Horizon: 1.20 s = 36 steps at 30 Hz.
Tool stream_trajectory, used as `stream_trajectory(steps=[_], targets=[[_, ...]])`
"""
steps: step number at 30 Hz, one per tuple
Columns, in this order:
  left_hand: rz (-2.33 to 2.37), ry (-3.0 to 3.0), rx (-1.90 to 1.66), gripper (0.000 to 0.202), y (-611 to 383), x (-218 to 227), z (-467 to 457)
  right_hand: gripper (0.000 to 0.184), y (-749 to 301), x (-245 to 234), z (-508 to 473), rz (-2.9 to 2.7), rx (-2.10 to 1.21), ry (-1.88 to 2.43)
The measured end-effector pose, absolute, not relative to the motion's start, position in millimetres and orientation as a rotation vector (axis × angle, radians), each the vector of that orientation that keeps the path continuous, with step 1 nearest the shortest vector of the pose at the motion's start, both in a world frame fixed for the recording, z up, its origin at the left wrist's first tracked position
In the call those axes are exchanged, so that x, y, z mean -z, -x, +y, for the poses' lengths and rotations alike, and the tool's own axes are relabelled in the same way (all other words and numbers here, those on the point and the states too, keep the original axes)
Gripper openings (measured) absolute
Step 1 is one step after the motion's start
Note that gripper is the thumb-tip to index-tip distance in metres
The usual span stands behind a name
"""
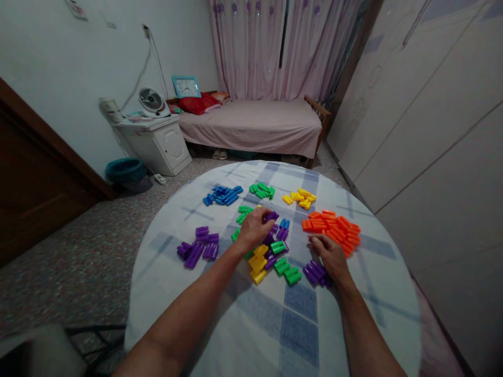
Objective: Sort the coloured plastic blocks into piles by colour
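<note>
My left hand (254,228) is closed, its fingertips pinching a purple plastic building piece (271,215) above the mixed cluster in the table's middle. That cluster has yellow pieces (258,264), green pieces (278,247) and blue pieces (284,223) among purple ones. My right hand (330,254) lies low over the table with its fingers apart, and I see nothing in it. It sits between the orange pile (338,229) and a small purple group (315,273), close to both. Green pieces (288,271) lie left of that purple group.
On the round, cloth-covered table (251,340), a purple pile (198,246) lies at left. Blue (223,195), green (262,190) and yellow pieces (301,198) lie along the far side. Beyond stand a bed (251,123) and a white cabinet (173,144) with a fan (152,101).
</note>
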<state>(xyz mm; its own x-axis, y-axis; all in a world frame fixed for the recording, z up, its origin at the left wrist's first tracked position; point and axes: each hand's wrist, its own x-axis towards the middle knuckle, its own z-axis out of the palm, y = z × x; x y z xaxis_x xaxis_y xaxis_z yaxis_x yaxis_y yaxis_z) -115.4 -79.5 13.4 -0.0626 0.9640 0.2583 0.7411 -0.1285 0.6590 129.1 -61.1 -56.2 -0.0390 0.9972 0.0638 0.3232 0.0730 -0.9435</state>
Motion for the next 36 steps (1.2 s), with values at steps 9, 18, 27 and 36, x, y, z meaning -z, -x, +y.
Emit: stream_trajectory(steps=[9,18,27,36], targets=[[2.518,-1.811,-0.829,0.034,258,13,-157,0.035,-128,58,-60,-1.558,-0.944,1.398],[2.5,-1.674,-0.793,0.045,299,41,-143,0.035,-122,50,-67,-1.543,-0.891,1.432],[2.154,-2.022,-1.244,0.03,195,-3,-161,0.037,-113,47,-69,-1.559,-0.892,1.422],[1.323,-2.537,-0.492,0.027,15,8,-156,0.049,-113,48,-68,-1.457,-1.025,1.372]])
